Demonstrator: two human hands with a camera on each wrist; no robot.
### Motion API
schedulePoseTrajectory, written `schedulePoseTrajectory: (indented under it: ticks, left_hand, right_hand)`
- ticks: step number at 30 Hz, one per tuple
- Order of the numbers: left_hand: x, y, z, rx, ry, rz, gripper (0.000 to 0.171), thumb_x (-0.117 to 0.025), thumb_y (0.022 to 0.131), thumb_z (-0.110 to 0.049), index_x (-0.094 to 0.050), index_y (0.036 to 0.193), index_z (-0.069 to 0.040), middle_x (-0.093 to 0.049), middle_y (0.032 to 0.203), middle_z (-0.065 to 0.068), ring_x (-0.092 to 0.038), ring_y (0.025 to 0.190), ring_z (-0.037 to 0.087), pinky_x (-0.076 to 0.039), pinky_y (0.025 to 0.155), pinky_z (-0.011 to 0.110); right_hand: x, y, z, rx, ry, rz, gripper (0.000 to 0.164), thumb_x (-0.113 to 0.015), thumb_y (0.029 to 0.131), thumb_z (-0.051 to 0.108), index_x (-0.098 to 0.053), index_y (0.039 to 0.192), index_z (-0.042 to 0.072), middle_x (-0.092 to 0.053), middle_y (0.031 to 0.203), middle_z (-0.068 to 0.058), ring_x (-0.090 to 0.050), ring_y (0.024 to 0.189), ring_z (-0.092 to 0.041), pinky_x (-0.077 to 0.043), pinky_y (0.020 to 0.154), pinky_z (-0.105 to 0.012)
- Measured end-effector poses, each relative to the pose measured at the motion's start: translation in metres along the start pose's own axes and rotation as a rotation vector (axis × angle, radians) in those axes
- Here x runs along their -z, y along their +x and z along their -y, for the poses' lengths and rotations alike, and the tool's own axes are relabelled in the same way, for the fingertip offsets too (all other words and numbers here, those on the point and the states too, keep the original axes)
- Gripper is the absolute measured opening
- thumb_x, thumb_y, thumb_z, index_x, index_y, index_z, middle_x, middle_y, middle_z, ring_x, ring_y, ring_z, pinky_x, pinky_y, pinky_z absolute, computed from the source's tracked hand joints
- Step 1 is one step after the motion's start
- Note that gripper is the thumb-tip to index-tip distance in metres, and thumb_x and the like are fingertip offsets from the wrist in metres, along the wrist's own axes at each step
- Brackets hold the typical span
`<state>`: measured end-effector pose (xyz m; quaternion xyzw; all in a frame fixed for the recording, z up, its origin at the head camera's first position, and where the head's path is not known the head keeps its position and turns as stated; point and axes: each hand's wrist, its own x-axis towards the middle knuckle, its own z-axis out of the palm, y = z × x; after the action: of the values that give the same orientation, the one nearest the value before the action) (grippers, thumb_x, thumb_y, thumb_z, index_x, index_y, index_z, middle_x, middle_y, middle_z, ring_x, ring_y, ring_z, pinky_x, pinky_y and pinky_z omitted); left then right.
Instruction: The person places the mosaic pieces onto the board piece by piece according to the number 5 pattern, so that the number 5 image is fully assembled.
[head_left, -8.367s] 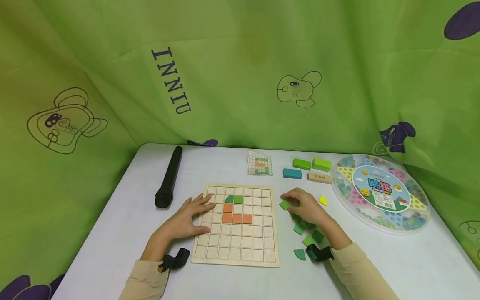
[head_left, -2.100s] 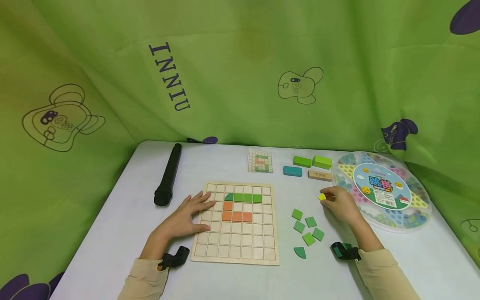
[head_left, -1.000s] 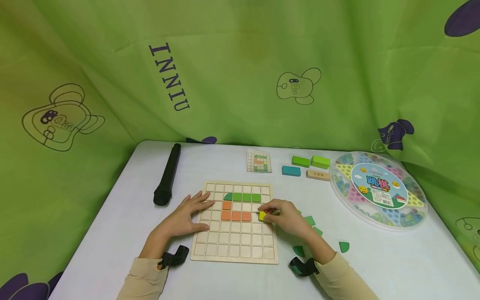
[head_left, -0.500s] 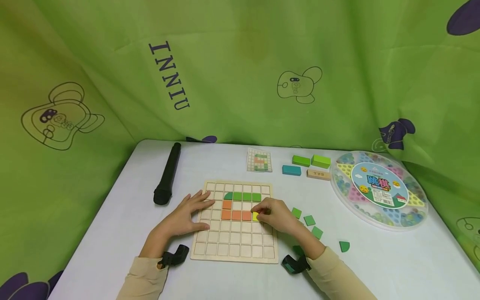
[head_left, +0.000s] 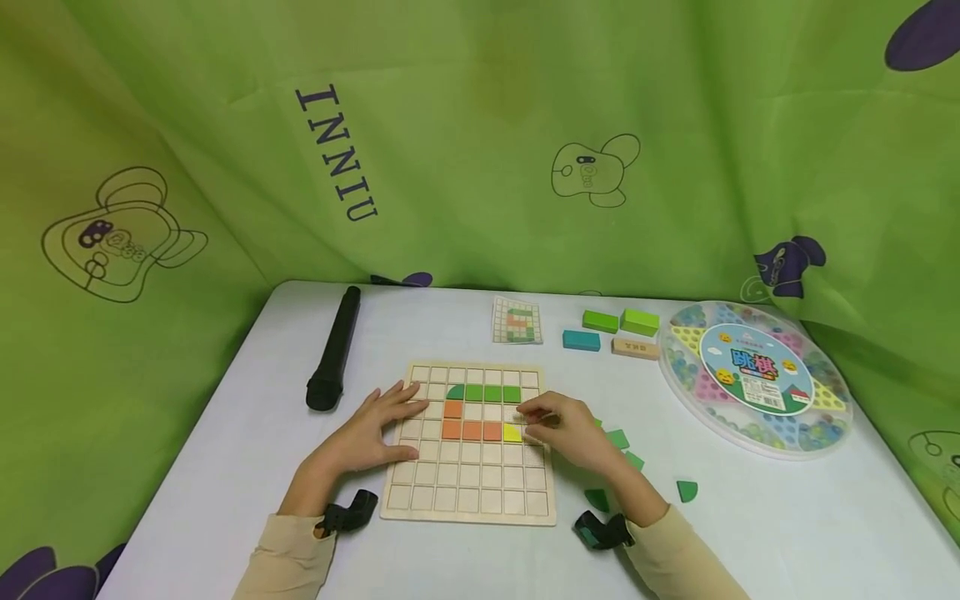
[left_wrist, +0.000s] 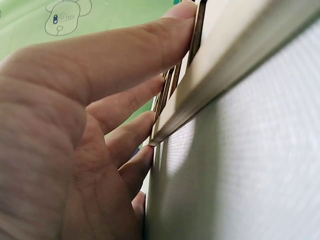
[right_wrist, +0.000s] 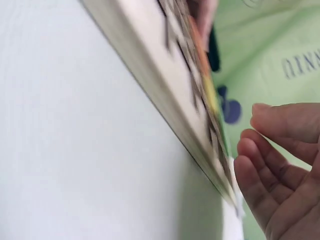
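A wooden grid board (head_left: 468, 504) lies flat on the white table. My left hand (head_left: 371, 432) rests on its left edge with fingers spread, and the left wrist view has the thumb (left_wrist: 120, 55) and fingertips touching the rim. A yellow tile (head_left: 512, 432) sits in a cell at the right end of a row of orange tiles (head_left: 472, 430). Above them runs a row of green tiles (head_left: 484, 392). Just right of the yellow tile, my right hand (head_left: 566, 429) hovers over the board's right side. Its fingers are loosely bent and hold nothing, as the right wrist view confirms.
Loose green tiles (head_left: 618, 439) lie right of the board, some behind the right forearm. A pattern card (head_left: 517, 321) and several coloured blocks (head_left: 600, 321) are at the back. A round Chinese checkers box (head_left: 757, 379) stands right, a black microphone (head_left: 334, 350) left.
My right hand carried the yellow tile from the right onto the board, set it beside the orange row, let go and drew back slightly right. Two green squares joined the top row earlier. Left hand stayed.
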<state>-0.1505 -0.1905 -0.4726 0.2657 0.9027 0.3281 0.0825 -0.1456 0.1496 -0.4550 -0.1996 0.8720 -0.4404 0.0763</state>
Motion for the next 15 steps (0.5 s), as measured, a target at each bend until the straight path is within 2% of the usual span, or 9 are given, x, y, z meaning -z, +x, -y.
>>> schedulePoseTrajectory:
  ticks: [9, 12, 15]
  left_hand:
    - [0.001, 0.0, -0.001, 0.019, 0.003, 0.013, 0.074, -0.078, 0.074, -0.034, -0.05, 0.139, -0.012, -0.031, 0.154, 0.009, -0.017, 0.145, 0.034, -0.004, 0.117, 0.056]
    - [0.001, 0.0, -0.002, 0.02, 0.002, 0.013, 0.074, -0.079, 0.074, -0.034, -0.05, 0.139, -0.011, -0.031, 0.154, 0.01, -0.017, 0.145, 0.034, -0.004, 0.117, 0.056]
    - [0.001, -0.001, -0.002, 0.023, -0.001, 0.008, 0.074, -0.079, 0.074, -0.034, -0.05, 0.138, -0.011, -0.031, 0.154, 0.01, -0.017, 0.145, 0.034, -0.004, 0.117, 0.056]
  right_hand:
    - [0.043, -0.033, -0.026, -0.045, -0.044, -0.141, 0.032, -0.069, 0.085, 0.007, -0.064, 0.117, 0.003, -0.065, 0.115, -0.011, -0.062, 0.105, -0.028, -0.053, 0.09, -0.039]
    - [0.051, -0.041, -0.036, -0.091, -0.091, -0.154, 0.033, -0.068, 0.085, 0.005, -0.064, 0.118, 0.003, -0.065, 0.115, -0.012, -0.062, 0.105, -0.03, -0.053, 0.09, -0.041]
    - [0.055, -0.045, -0.041, -0.119, -0.162, -0.123, 0.032, -0.066, 0.086, 0.004, -0.064, 0.117, 0.004, -0.065, 0.114, -0.011, -0.063, 0.102, -0.029, -0.054, 0.087, -0.042]
